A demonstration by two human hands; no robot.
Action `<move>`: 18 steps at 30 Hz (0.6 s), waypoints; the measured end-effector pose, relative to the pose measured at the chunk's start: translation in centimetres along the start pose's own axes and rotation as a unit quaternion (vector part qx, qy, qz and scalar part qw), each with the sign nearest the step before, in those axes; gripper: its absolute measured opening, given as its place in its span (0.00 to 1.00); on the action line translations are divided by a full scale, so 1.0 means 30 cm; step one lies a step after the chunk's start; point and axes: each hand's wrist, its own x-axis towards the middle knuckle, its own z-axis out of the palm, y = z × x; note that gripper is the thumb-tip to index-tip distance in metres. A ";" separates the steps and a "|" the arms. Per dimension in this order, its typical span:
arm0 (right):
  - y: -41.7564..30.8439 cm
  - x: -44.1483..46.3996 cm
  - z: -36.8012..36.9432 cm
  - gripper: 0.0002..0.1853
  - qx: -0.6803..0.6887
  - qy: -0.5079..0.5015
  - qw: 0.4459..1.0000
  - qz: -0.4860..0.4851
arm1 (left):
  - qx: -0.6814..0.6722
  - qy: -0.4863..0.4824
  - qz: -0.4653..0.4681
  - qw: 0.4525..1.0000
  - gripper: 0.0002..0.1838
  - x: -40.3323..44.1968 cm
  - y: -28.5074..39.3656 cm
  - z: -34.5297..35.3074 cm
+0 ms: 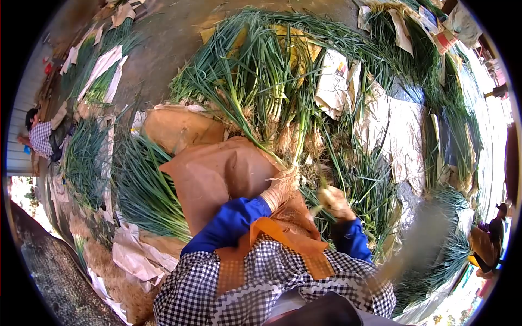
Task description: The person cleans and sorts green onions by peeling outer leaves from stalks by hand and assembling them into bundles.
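My left hand (281, 191) is closed around a few green onions (251, 127) close to their pale, stringy roots. Their long leaves reach up and away to the left. Just to the right, my right hand (336, 202) is closed on a thin, blurred green onion leaf (322, 178). Beyond both hands lies a large heap of green onions (261, 65), roots toward me. A brown apron (228, 168) covers my lap under the left forearm.
A bundle of green onions (149, 187) lies left of my lap. Loose leaves and trimmings (364, 190) pile up at the right. White sacks (389, 130) and more onion rows (84, 157) cover the ground. A person (41, 136) is at far left, another person (489, 239) at far right.
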 end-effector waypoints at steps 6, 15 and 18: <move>0.129 0.092 -0.162 0.23 0.008 0.055 0.996 0.074 | 0.214 0.030 0.014 0.976 0.11 -0.062 -0.130 0.331; 0.187 0.766 0.019 0.20 0.332 0.234 0.913 0.023 | 0.457 0.249 0.215 0.827 0.07 -0.023 -0.193 0.400; 0.270 0.758 0.028 0.18 0.372 0.196 0.907 -0.005 | 0.447 0.294 0.235 0.811 0.08 -0.021 -0.178 0.372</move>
